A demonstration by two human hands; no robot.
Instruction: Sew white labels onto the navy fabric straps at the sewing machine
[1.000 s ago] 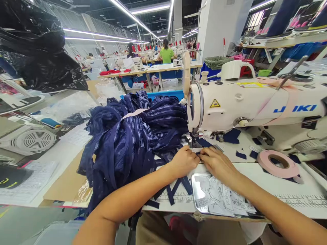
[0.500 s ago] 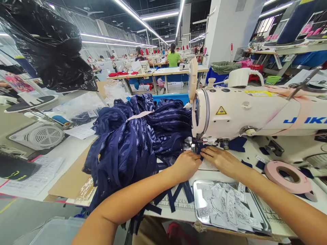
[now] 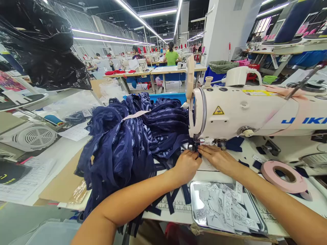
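Note:
At the needle end of a white sewing machine (image 3: 230,110), a small navy fabric piece (image 3: 196,149) lies by the presser foot, mostly covered by my fingers. My left hand (image 3: 187,165) is closed, its curled fingers pinching the edge of this fabric. From the other side my right hand (image 3: 217,158) reaches in with fingers stretched out flat, the tips touching the fabric close to the left fingertips. Left of the machine is a large heap of navy garments (image 3: 122,136) with lace parts, tied round by a pale pink strip (image 3: 135,115).
A metal tray (image 3: 192,204) of printed white labels (image 3: 227,207) sits at the table's front edge. To its right lies a roll of pink tape (image 3: 283,175). Navy scraps (image 3: 233,144) are scattered behind my right arm. A black plastic bag (image 3: 48,47) hangs at upper left.
The whole view has shifted slightly, so things sit a little further left. My left fingers stay on the fabric; my right hand still lies beside the needle.

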